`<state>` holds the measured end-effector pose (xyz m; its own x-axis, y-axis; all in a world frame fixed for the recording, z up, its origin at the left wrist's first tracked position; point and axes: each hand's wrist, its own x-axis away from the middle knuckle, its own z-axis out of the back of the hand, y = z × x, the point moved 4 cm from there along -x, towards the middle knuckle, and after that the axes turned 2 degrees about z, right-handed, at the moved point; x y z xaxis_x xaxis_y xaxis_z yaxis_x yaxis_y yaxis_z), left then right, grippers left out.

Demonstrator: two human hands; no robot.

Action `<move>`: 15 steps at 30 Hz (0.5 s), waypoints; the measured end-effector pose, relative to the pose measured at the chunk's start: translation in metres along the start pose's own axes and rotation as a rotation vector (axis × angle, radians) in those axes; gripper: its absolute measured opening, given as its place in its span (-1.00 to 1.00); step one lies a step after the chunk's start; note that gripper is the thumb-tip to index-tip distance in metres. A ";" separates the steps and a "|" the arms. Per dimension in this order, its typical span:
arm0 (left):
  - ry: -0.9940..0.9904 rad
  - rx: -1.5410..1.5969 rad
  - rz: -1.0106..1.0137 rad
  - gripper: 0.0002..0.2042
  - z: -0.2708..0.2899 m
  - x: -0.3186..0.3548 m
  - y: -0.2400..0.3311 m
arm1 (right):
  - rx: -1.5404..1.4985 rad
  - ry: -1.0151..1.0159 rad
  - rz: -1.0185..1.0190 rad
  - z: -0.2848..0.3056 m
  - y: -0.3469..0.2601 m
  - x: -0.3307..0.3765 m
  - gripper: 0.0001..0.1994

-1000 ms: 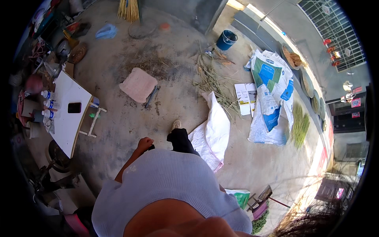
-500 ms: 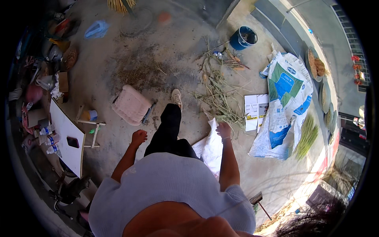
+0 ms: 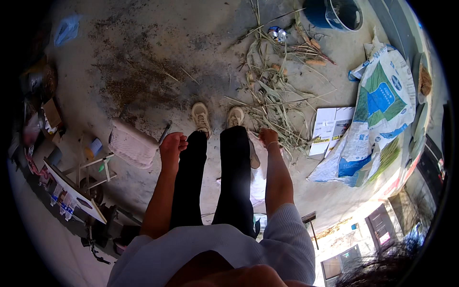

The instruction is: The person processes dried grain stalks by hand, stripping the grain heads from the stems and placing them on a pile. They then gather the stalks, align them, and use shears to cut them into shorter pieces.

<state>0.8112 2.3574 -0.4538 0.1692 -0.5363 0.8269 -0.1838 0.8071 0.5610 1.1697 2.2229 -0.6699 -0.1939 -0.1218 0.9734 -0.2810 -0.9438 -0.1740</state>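
Note:
My right hand [image 3: 268, 137] is closed on the top of a white sack [image 3: 258, 186], which hangs down beside my right leg. Part of the sack is hidden behind my leg and forearm. Just past this hand lies a loose heap of long dry stalks and leaves [image 3: 282, 103] on the floor. In front of my left thigh, my left hand [image 3: 173, 144] has its fingers curled in, with nothing seen in them. To its left stands a low seat with a pale pink quilted cover [image 3: 133, 143].
A blue bucket [image 3: 318, 14] and crushed cans [image 3: 277, 33] are at the far right. Right of the stalks lie flattened cardboard [image 3: 330, 126] and a large printed sack [image 3: 368, 129]. Dark debris [image 3: 138, 71] covers the floor ahead. A tilted white board [image 3: 71, 186] stands at left.
I have stepped forward, and both shoes now stand side by side near the stalks. The white sack has come along in my right hand, while the pink seat now sits nearer my left hand.

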 end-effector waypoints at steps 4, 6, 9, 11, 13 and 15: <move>-0.310 -0.047 0.076 -0.84 -0.101 -0.025 -0.070 | -0.213 0.214 -0.046 0.008 0.019 -0.153 -0.78; -0.298 -0.140 0.050 -0.87 -0.113 -0.048 -0.101 | -0.574 0.346 -0.217 -0.025 0.007 -0.196 -0.72; -0.345 -0.369 0.009 -0.90 -0.130 -0.055 -0.117 | -0.466 0.566 -0.047 0.003 0.010 -0.238 -0.73; -0.437 -0.562 -0.096 -0.91 -0.132 -0.060 -0.115 | -0.502 0.689 0.164 -0.025 0.002 -0.226 -0.79; -0.409 -0.535 -0.073 -0.92 -0.133 -0.068 -0.126 | -0.737 0.669 0.384 -0.042 -0.018 -0.182 -0.82; -0.335 -0.524 -0.110 -0.93 -0.129 -0.081 -0.129 | -0.875 0.492 0.453 -0.070 -0.053 -0.113 -0.86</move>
<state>0.9463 2.3289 -0.5981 -0.1681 -0.6031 0.7798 0.3301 0.7109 0.6210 1.1407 2.3085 -0.7806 -0.7458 -0.0829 0.6610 -0.6205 -0.2744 -0.7346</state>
